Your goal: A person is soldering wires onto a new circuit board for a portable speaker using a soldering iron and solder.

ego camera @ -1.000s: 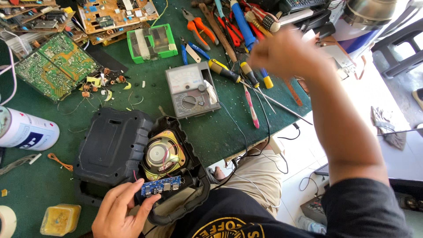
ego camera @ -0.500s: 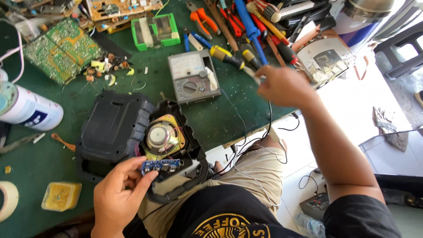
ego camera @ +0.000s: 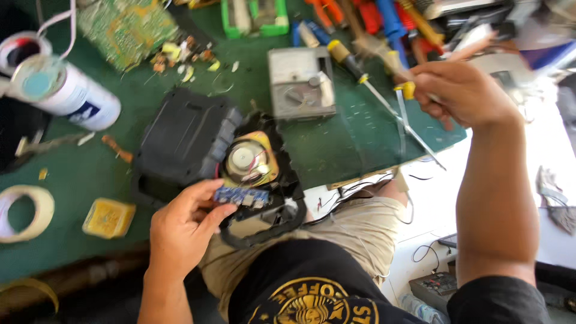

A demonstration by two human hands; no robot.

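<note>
Head view. My left hand [ego camera: 183,225] pins the small blue circuit board [ego camera: 240,195] between thumb and fingertips, right at the lip of the open black speaker housing [ego camera: 264,207]. The grip is a light pinch at the board's near end, so its components face up where I can see them. The board sits just beyond my thumb, touching the housing, with the round speaker cone [ego camera: 246,159] directly past it; thin wires run from the cone toward the board, which is probably why the board stays so close in. The housing overhangs the near edge of the green desk [ego camera: 336,147] and leans over my lap, so the opening tilts toward me. The detached black back cover [ego camera: 183,138] lies flat beyond my left hand, touching the housing.

My right hand [ego camera: 462,96] is raised over the far right of the desk, fingers closed around a slim tool with a yellow collar and metal tip [ego camera: 408,117], the tip pointing down and toward me. It is blurred; I judge it a tweezer or probe, cannot tell which. A yellow-handled screwdriver [ego camera: 354,66] lies just left of that hand, the analogue multimeter [ego camera: 300,84] further left, between my two hands. The white spray can [ego camera: 63,96] and roll of tape [ego camera: 24,213] lie well left of my left hand.
</note>
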